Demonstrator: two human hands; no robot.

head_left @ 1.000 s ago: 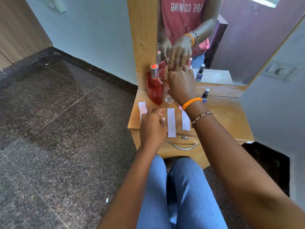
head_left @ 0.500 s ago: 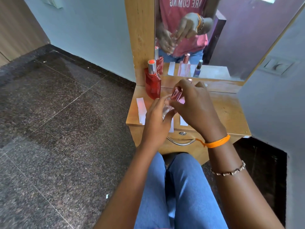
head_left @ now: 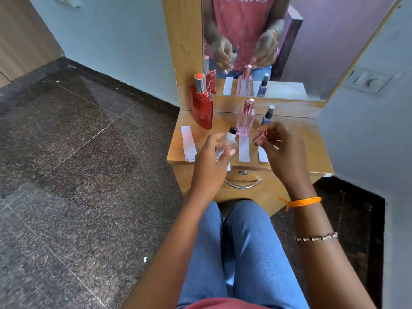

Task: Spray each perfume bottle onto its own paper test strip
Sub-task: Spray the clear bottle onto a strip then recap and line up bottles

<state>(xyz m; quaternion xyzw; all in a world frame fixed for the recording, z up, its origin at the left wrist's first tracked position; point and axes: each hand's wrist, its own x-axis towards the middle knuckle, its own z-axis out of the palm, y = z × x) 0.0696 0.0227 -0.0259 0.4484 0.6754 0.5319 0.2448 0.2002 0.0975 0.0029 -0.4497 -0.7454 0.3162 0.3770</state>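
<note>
A person is sitting at a small wooden dressing table (head_left: 312,150), blue-jeaned knees tucked up against its drawer. The left hand (head_left: 211,161) is gripping a small clear bottle (head_left: 226,146) with a black spray top, holding it tilted above the table's front edge. The right hand (head_left: 283,150) is hovering just beside it, fingers curled and pinching something small and pinkish at the fingertips (it looks like a cap, though blur is making that hard to confirm). An orange thread and a beaded bracelet are circling the right wrist.

White paper strips are lying along the table's front: one at the left (head_left: 188,142), one in the middle (head_left: 244,148), one partly hidden under the right hand (head_left: 262,154), and another mostly covered by the left hand.

Behind the strips, three bottles are standing upright: a tall red bottle (head_left: 201,105) with a silver cap at the left, a pink bottle (head_left: 245,120) with a rose-gold cap in the middle, and a small dark blue bottle (head_left: 267,117) just right of it. A mirror (head_left: 312,41) behind is reflecting both hands and the bottles.
</note>
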